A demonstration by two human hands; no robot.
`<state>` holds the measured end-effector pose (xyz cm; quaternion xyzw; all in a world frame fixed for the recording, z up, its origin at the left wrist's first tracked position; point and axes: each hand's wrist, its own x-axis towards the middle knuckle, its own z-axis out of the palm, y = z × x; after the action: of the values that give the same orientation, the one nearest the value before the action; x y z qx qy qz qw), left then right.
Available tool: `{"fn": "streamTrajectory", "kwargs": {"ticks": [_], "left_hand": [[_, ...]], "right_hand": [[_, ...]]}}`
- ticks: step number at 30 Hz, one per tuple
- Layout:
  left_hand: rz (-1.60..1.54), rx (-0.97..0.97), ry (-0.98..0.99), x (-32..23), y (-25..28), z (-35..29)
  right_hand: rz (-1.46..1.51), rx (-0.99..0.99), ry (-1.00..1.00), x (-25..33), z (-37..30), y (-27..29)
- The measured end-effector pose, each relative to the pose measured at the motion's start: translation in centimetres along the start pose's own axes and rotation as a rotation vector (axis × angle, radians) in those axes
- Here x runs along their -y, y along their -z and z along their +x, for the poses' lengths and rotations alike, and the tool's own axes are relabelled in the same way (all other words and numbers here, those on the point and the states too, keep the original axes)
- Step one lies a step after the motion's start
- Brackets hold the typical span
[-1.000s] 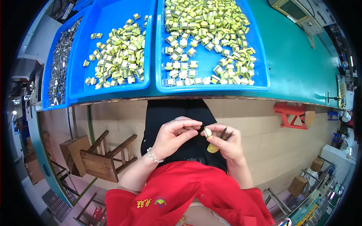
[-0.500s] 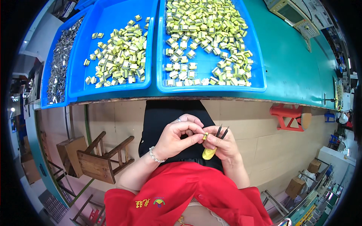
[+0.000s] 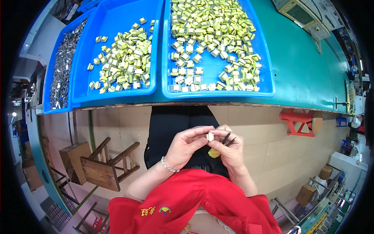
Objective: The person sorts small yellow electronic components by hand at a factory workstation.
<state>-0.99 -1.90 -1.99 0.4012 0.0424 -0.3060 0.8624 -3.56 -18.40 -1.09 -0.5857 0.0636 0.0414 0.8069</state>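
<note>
Over my lap, my left hand is closed, its thumb and fingers pinching a small transformer. The transformer's pale, pinned side faces up. My right hand is closed around tweezers with dark tips and a yellow grip. Its thumb and fingertips also meet the transformer. The dark tips stick out on the right, apart from the part. Ahead on the bench, a blue tray and a second blue tray hold many similar yellow-taped transformers.
A narrower blue tray of loose metal pieces stands at far left. The green bench carries a beige instrument with a screen at back right. A wooden stool is at left, a red stool at right.
The transformer has been turned, so its pale pinned side shows instead of the yellow one. My hands have drawn closer around it, and the tweezers have tilted over to the right.
</note>
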Motion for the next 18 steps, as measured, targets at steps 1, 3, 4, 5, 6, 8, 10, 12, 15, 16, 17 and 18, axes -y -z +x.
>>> {"fn": "streamTrajectory", "kwargs": {"ticks": [1,3,4,5,6,8,10,12,15,16,17,18], "left_hand": [[-0.101,-0.001,0.067,0.1,0.1,-0.1],[-0.129,-0.023,0.080,0.3,0.1,-0.3],[-0.161,-0.042,0.095,0.4,0.1,-0.3],[-0.155,-0.042,0.094,0.4,0.2,-0.3],[-0.205,-0.021,0.078,0.5,0.2,-0.3],[-0.322,0.010,0.035,0.5,0.5,-0.3],[-0.333,0.019,0.027,0.6,1.2,-0.2],[-0.348,0.027,0.022,0.5,1.5,-0.3],[-0.324,-0.017,0.044,0.3,1.0,-0.3],[-0.279,-0.008,0.024,0.4,1.1,-0.4],[-0.234,0.000,0.003,0.6,1.2,-0.5],[-0.234,0.000,0.006,0.7,1.3,-0.5]], "right_hand": [[-0.178,0.007,0.083,-0.1,0.0,0.1],[-0.297,-0.002,0.132,0.3,-0.1,-0.2],[-0.421,-0.015,0.179,0.6,-0.1,-0.4],[-0.417,-0.015,0.184,0.8,-0.1,-0.7],[-0.387,-0.053,0.116,1.0,-0.2,-1.1],[-0.309,-0.100,0.013,1.6,-0.5,-1.8],[-0.476,-0.003,0.105,2.4,-0.2,-0.7],[-0.643,0.079,0.268,2.3,-0.1,-0.2],[-0.977,0.083,0.371,2.7,0.0,0.4],[-0.977,0.080,0.369,2.7,0.0,0.4],[-1.014,0.062,0.411,2.6,0.1,0.3],[-1.051,0.044,0.453,2.6,0.1,0.3]]}}
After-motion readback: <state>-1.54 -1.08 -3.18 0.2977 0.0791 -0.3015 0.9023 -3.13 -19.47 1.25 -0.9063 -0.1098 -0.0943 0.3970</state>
